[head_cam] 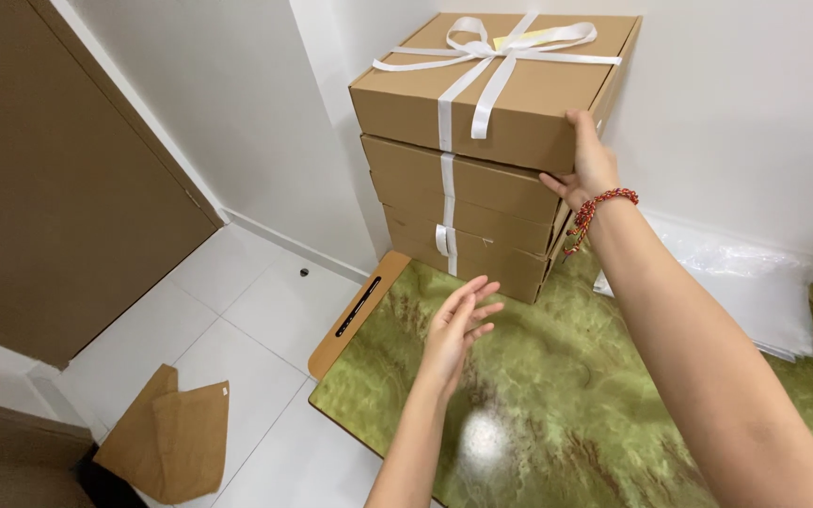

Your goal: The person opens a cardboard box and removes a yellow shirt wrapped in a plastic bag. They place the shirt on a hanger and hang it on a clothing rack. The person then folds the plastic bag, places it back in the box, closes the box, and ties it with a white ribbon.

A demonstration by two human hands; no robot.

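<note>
Nearest, the left hand (458, 325) hovers open and empty above the green marbled desk (557, 404), fingers spread toward the stacked boxes. Farther back, the right hand (590, 165) presses flat against the top cardboard box (510, 89), white-ribboned, apparently steadying the stack (468, 202) standing in the wall corner.
</note>
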